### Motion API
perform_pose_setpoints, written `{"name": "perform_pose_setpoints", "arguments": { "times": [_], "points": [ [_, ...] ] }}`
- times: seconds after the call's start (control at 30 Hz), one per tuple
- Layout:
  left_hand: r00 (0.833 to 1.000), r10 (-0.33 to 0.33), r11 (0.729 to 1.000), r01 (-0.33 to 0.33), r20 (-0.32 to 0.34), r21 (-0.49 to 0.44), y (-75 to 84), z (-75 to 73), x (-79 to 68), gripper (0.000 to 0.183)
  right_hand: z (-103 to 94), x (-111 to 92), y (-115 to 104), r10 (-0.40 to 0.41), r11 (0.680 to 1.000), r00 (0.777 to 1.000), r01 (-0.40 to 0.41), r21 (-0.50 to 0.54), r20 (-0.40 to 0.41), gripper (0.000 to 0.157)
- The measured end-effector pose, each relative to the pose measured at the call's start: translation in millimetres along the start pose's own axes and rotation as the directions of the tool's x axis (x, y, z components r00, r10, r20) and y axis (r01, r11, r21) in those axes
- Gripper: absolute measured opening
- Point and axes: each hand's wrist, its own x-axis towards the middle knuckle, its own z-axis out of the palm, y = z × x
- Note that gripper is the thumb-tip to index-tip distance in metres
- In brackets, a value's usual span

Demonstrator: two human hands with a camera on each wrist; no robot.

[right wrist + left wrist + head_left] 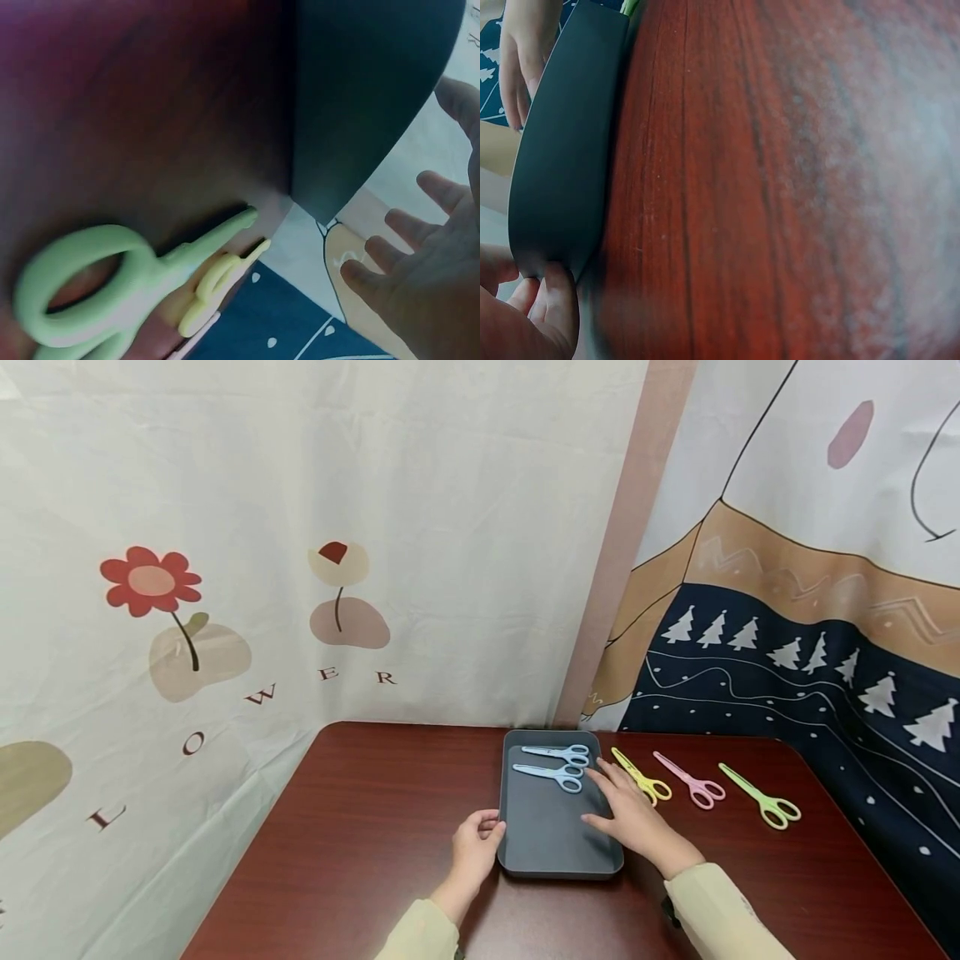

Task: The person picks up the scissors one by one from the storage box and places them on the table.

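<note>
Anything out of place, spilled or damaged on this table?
Nothing stands out. Two blue scissors lie roughly side by side inside the gray tray. To its right, the yellow scissors, pink scissors and green scissors lie on the table, slanted alike. No spill or damage visible.
</note>
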Motion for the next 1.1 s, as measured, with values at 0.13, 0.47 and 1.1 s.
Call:
{"name": "perform_pose_setpoints", "arguments": {
  "times": [0.13, 0.47, 1.1],
  "points": [
    [1.000, 0.001, 1.000, -0.001, -0.001, 0.003, -0.9, 0.1, 0.7, 0.019, 1.0, 11.1, -3.0, -0.040, 0.999, 0.998, 0.041, -0.020, 0.052, 0.075],
    [1.000, 0.014, 1.000, -0.014, 0.002, 0.002, -1.7, 0.7, 1.0, 0.019, 1.5, 35.9, -5.0, -0.039, 0.998, 0.988, 0.046, -0.040, 0.152, 0.074],
    [1.000, 0.029, 1.000, -0.029, -0.008, 0.009, -0.8, 0.6, 0.2, 0.019, 15.4, 71.0, -30.4, -0.020, 0.995, 0.962, 0.045, -0.085, 0.273, 0.068]
  ]
}}
